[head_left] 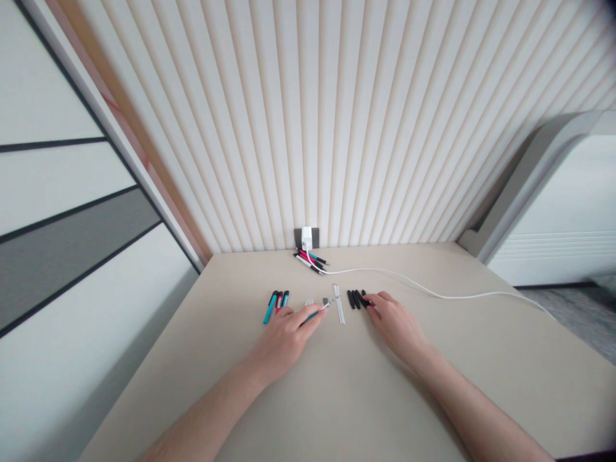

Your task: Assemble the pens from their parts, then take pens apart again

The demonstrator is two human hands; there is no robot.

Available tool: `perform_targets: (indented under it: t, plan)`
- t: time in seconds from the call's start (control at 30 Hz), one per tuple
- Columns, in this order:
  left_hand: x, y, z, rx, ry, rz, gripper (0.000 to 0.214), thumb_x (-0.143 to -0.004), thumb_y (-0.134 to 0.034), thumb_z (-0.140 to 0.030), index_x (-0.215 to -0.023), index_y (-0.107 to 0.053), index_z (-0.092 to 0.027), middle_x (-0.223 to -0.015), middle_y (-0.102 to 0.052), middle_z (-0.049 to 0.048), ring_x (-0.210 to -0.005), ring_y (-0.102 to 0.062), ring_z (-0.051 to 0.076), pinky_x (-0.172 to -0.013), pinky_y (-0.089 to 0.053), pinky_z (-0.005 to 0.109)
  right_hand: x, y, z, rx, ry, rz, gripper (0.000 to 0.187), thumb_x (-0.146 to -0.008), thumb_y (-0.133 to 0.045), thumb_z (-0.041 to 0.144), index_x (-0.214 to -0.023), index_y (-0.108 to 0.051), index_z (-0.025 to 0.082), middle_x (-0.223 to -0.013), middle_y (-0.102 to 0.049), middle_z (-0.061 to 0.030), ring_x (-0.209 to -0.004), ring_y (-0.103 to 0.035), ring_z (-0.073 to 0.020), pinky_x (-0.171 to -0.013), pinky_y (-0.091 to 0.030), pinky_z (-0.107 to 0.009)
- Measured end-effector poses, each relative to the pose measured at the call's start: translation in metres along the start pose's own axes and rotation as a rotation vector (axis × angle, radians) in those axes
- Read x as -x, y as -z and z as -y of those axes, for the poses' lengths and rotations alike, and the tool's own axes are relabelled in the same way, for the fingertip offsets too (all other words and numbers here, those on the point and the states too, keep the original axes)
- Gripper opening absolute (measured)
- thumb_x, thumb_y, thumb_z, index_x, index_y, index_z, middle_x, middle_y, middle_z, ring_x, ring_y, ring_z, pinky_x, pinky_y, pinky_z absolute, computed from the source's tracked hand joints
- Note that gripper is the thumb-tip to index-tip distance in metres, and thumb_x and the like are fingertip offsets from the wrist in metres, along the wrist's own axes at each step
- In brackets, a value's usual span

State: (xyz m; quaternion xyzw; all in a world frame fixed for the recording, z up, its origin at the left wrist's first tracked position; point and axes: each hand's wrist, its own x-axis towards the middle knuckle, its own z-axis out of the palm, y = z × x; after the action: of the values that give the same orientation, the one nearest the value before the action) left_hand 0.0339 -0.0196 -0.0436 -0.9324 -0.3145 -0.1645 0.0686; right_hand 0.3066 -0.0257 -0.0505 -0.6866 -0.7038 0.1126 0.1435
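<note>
My left hand (283, 333) is closed around a teal pen barrel (314, 316) with a thin pale part at its tip, angled to the right. My right hand (392, 321) pinches a short black pen piece (366, 301) at the right end of a row of similar black pieces (353, 299). Between the hands lie several thin white refills (339, 305), side by side. Small white pieces (308, 301) and a small dark piece (326, 300) show just beyond my left fingers. Left of that hand, teal and red pen barrels (270, 308) with black ends stand in a row, partly covered by it.
A pile of pens (310, 260) lies against the back wall below a white charger (307, 237) in a dark socket. Its white cable (409, 279) runs across the table (327, 398) to the right edge. A white cabinet (62, 256) borders the left side.
</note>
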Motion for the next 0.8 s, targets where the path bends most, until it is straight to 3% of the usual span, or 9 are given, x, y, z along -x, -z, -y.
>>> perform_targets:
  t: [0.8]
  plan:
    - [0.0002, -0.0011, -0.0003, -0.002, 0.004, -0.007, 0.052, -0.092, -0.036, -0.003, -0.14, -0.044, -0.021, -0.134, -0.055, 0.0083, -0.105, -0.061, 0.018, -0.087, -0.049, 0.033, -0.0004, -0.0048, -0.0022, -0.011, 0.095, -0.04, 0.028, -0.092, -0.047, 0.018, -0.115, -0.063, 0.024, -0.11, -0.064, -0.0055, -0.085, -0.067, -0.019, -0.068, -0.044, -0.026]
